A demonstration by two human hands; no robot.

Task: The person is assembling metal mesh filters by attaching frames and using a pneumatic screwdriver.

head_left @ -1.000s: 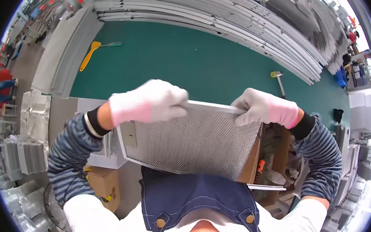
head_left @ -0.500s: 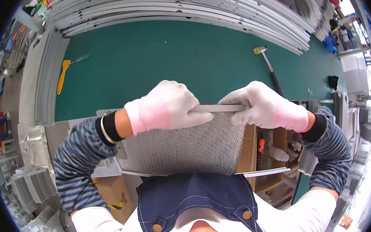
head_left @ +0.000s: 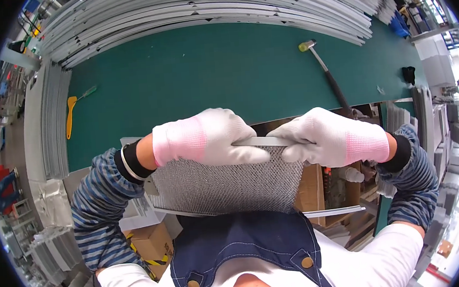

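A silvery metal mesh panel (head_left: 227, 184) is held in front of my apron, its near edge close against me. Along its far edge runs a light grey metal frame strip (head_left: 266, 141). My left hand (head_left: 228, 138), in a white glove with a pink cuff, is closed on that strip, thumb over the near side. Gloved the same way, my right hand (head_left: 312, 138) pinches the strip a short way to the right. Between the two thumbs a short stretch of strip shows; the fingers beneath are hidden.
Beyond the panel lies a green-topped bench (head_left: 182, 88). On it are a hammer (head_left: 327, 73) with a yellowish head and a yellow-handled tool (head_left: 71, 117). Long grey metal strips (head_left: 208, 15) are stacked at the back. A cardboard box (head_left: 152, 241) stands low on the left.
Both hands have come slightly nearer to me with the panel's far edge, and my right hand has moved closer to the left. The view has shifted a little.
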